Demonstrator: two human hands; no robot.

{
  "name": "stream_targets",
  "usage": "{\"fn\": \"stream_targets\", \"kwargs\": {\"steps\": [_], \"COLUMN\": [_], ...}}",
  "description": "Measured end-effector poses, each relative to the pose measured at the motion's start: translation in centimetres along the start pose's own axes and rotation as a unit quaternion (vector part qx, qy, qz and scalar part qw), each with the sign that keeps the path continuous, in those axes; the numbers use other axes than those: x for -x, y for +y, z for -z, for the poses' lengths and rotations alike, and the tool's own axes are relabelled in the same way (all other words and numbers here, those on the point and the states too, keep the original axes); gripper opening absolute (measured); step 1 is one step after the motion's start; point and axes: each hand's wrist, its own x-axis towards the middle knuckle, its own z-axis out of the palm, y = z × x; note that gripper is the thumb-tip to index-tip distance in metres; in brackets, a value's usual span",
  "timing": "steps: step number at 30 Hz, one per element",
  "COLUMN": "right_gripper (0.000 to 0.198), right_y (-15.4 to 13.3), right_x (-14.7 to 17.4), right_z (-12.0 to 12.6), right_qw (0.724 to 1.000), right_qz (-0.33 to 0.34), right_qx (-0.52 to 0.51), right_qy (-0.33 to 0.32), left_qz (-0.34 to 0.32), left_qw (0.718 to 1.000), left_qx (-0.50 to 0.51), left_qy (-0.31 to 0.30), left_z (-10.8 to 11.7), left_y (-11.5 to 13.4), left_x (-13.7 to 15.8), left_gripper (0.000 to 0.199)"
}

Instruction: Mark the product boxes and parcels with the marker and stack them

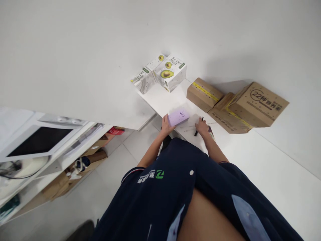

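A small light-purple box with dark print lies over the white tabletop near its front edge. My left hand grips its left end, fingers on the far side and thumb on the near side. To the right, my right hand is closed around a slim black pen-like stick, whose ends stick out above and below the fingers. It rests low over the table, apart from the purple box. A small dark-red and pale item is partly hidden behind my right wrist; its kind is unclear.
White avocado-print cartons stand at the back of the table. Brown cardboard boxes with yellow tape stand at the right. Left are a higher white surface, a white appliance with a dark panel and a cluttered shelf.
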Motion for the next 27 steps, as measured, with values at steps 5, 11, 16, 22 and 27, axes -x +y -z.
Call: {"fn": "stream_targets", "kwargs": {"steps": [5,11,16,22,27], "right_gripper": [0.054,0.03,0.039,0.036,0.044], "right_y": [0.0,0.8,-1.0,-6.1,-7.9], "right_x": [-1.1,-1.1,1.7,3.6,2.6], "right_z": [-1.1,0.7,4.0,4.0,2.1], "right_qw": [0.999,0.848,0.643,0.71,0.774], "right_qz": [0.003,0.025,0.169,0.245,0.247], "right_qx": [-0.037,-0.529,-0.744,-0.66,-0.581], "right_qy": [-0.027,0.011,-0.065,-0.005,0.048], "left_qz": [-0.013,-0.035,-0.074,0.017,0.061], "left_qw": [0.997,0.996,0.991,0.986,0.98], "left_qx": [0.074,0.068,0.02,-0.132,-0.143], "left_qy": [0.005,-0.034,-0.107,-0.104,-0.125], "left_z": [-0.7,0.0,0.3,0.2,0.6], "left_y": [-1.5,-2.1,-0.4,3.5,4.6], "left_x": [0.3,-0.3,-0.6,0.2,0.4], "left_gripper": [0.114,0.11,0.107,0.113,0.111]}}
